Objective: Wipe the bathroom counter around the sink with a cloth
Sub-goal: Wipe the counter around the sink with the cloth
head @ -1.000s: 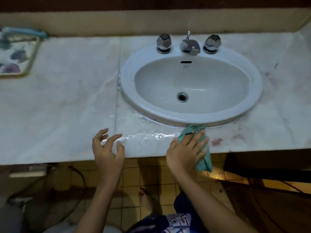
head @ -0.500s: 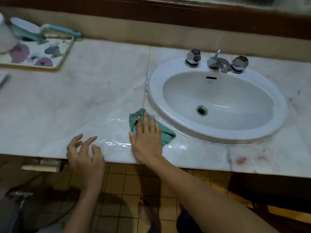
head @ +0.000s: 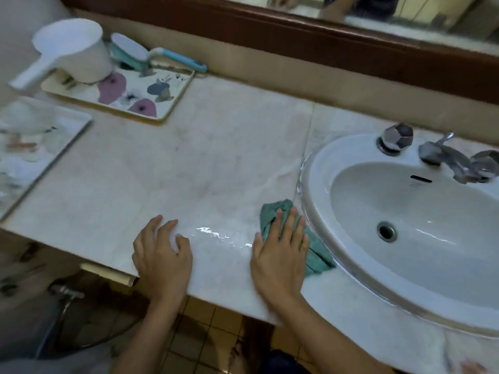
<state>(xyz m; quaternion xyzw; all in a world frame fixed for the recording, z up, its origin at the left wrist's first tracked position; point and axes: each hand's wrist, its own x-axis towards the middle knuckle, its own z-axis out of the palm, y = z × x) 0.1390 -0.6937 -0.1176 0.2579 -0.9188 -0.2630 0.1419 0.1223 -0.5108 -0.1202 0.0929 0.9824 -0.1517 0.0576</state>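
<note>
A crumpled green cloth (head: 316, 255) lies on the pale marble counter (head: 205, 168), right against the left rim of the white oval sink (head: 318, 174). My right hand (head: 279, 255) presses flat on the cloth, fingers pointing away from me. Resting on the counter's front edge to the left is my left hand (head: 162, 255), fingers spread and holding nothing. Between the two hands a thin film of water (head: 218, 234) glistens on the marble.
A flowered tray (head: 151, 95) at the back left carries a white dipper (head: 73, 52) and a blue-handled brush (head: 162, 56). A second tray (head: 40, 149) sits at the far left edge. Chrome taps (head: 397, 137) stand behind the basin. A mirror frame runs along the back wall.
My right hand slid the cloth leftward along the sink's front rim to its left side. The left hand stayed on the counter edge. My view swung left, showing more of the trays.
</note>
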